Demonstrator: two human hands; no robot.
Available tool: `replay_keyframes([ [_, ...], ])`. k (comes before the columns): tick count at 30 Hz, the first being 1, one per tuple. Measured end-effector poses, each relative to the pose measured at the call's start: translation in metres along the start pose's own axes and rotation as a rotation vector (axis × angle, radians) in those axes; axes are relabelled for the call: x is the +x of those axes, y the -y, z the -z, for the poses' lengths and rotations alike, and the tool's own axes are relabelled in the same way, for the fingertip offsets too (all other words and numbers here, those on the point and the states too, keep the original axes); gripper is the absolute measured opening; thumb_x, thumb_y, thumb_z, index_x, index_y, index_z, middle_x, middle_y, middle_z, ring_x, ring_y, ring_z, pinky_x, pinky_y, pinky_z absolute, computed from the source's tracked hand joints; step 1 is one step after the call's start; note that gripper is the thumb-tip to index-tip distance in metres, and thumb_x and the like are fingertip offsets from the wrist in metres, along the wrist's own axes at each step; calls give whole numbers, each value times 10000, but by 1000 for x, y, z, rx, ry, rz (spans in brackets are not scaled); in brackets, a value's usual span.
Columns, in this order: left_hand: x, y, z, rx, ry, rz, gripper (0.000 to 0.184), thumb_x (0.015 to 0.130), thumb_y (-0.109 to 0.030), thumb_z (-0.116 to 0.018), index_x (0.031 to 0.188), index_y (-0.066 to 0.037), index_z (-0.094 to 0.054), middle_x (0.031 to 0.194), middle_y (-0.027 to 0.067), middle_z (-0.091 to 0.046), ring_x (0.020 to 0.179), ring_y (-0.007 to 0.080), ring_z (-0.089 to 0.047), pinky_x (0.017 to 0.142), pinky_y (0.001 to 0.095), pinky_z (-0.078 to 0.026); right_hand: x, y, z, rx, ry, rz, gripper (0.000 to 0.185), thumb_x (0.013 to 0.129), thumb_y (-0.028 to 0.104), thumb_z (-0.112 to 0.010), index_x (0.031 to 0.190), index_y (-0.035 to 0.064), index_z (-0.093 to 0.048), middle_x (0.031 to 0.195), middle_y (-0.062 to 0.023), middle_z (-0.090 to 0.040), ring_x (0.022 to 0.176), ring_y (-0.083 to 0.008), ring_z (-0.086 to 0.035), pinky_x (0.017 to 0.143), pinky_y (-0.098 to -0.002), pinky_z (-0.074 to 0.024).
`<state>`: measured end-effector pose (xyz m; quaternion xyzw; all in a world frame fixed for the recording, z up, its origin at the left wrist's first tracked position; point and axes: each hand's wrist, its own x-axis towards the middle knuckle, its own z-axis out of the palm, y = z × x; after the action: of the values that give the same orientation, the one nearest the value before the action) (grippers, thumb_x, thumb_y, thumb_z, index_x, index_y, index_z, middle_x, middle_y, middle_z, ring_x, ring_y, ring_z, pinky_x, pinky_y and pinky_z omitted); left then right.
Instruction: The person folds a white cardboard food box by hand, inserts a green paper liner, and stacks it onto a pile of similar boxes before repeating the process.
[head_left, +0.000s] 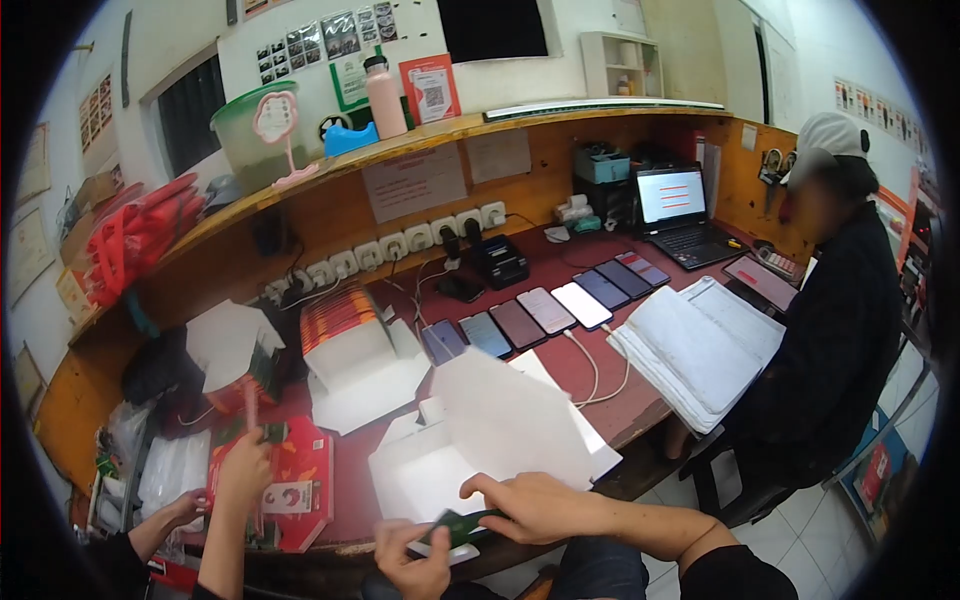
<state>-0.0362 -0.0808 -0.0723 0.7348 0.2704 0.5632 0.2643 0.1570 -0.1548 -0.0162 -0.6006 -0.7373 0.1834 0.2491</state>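
My left hand (415,562) is at the bottom centre, its thumb and fingers closed on a small dark green packet (462,527). From the right, my right hand (525,508) pinches the same packet's other side. Just beyond my hands lies an open white box (425,470) with its large flap (510,405) raised. Further back on the red desk stands another open white box (370,380), with a row of orange and red packets (340,325) in it. A row of several phones (545,310) lies behind the raised flap.
Another person's hands (245,465) work at the left near red flat boxes (300,470) and a third white box (235,350). On the right, a person in black (850,290) sits by an open book (700,345) and a laptop (680,215). White cables (595,385) cross the desk.
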Motion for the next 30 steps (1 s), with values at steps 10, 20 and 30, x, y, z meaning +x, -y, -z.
replay_keyframes([
  [10, 19, -7, 11, 146, 124, -283, 195, 723, -25, -803, 894, -82, -729, 974, 62, -638, 847, 217, -538, 520, 299, -420, 7, 9, 7, 216, 54, -1, 449, 908, 161, -619, 1280, 136, -368, 702, -216, -629, 727, -459, -618, 666, -511, -456],
  [20, 33, -1, 20, 291, 297, -487, 189, 720, -51, -780, 904, -77, -742, 935, 89, -689, 1063, 315, -601, 988, 512, -401, 3, 14, 8, 97, -251, 275, 417, 858, 188, -686, 1224, 90, -513, 853, -137, -674, 726, -378, -644, 649, -450, -489],
  [30, 21, 3, 20, -48, 200, -188, 139, 762, -21, -762, 883, 17, -704, 832, 142, -673, 928, 321, -636, 1026, 518, -397, -27, 0, -28, 36, -660, 162, 480, 817, 81, -691, 1281, 53, -574, 1340, -182, -545, 694, -199, -680, 546, -279, -529],
])
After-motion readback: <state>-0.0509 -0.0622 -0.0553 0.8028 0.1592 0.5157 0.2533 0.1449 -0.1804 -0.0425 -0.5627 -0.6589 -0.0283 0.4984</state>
